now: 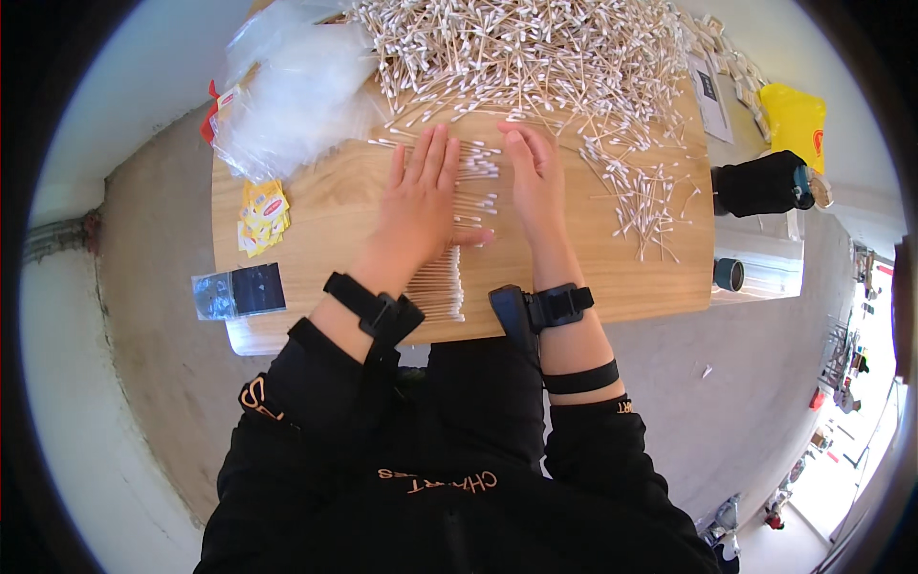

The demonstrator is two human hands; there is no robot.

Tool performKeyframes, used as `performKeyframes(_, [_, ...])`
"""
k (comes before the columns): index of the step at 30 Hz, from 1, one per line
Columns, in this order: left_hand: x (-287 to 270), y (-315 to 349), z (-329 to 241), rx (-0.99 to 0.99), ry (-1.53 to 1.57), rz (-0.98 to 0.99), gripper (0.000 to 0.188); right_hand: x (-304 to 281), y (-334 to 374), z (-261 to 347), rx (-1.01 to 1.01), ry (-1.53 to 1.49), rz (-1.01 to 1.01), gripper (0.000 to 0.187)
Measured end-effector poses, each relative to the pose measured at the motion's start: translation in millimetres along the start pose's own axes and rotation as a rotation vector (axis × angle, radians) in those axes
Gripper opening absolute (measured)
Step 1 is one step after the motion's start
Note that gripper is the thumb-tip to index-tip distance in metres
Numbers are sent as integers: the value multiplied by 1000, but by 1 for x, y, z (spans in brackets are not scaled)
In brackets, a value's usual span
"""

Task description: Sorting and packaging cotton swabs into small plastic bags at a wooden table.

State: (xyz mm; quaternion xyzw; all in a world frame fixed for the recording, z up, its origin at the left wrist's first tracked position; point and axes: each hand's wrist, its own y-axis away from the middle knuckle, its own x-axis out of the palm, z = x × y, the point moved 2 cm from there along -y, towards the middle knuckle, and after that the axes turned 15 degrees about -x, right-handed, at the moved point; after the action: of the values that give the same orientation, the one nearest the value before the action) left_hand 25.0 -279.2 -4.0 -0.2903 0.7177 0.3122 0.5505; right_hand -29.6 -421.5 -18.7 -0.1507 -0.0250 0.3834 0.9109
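Observation:
My left hand [419, 196] lies flat, palm down, with its fingers stretched out over a layer of cotton swabs [478, 172] on the wooden table. Their white tips stick out past its right side, and the middles of the sticks are hidden under the palm. Below its wrist, a neat row of parallel swabs [438, 287] reaches toward the near table edge. To the right, my right hand [537, 180] stands on its side with the fingers loosely cupped and the thumb up. It faces the swab tips across a small gap and holds nothing visible.
A large heap of loose cotton swabs [516, 48] covers the far table [612, 287], with a scattered bunch [650, 196] at right. Clear plastic bags [296, 91], yellow packets [263, 218] and a dark flat packet [258, 289] lie left. A black cylindrical object [760, 185] sits beyond the right edge.

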Motion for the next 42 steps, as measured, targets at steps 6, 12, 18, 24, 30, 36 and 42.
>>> performKeyframes(6, [-1,-3,-2,1,-41,62,123,-6,22,-5,161,-217,-402,30])
performKeyframes(12, [0,8,-3,-5,-83,92,122,-4,32,-2,102,-200,-361,34])
performKeyframes(18, [-9,11,0,-11,-93,105,125,2,33,6,99,-310,-377,44])
performKeyframes(24, [-7,3,5,2,-92,54,129,8,6,-8,-33,-91,-131,55])
performKeyframes(30, [2,7,3,9,-19,59,124,22,7,-6,-7,-254,-40,59])
performKeyframes(36, [2,8,4,18,-24,0,123,20,21,5,49,-303,-7,58])
performKeyframes(42, [-1,6,-3,-23,-67,27,129,24,13,1,110,-406,-67,56])
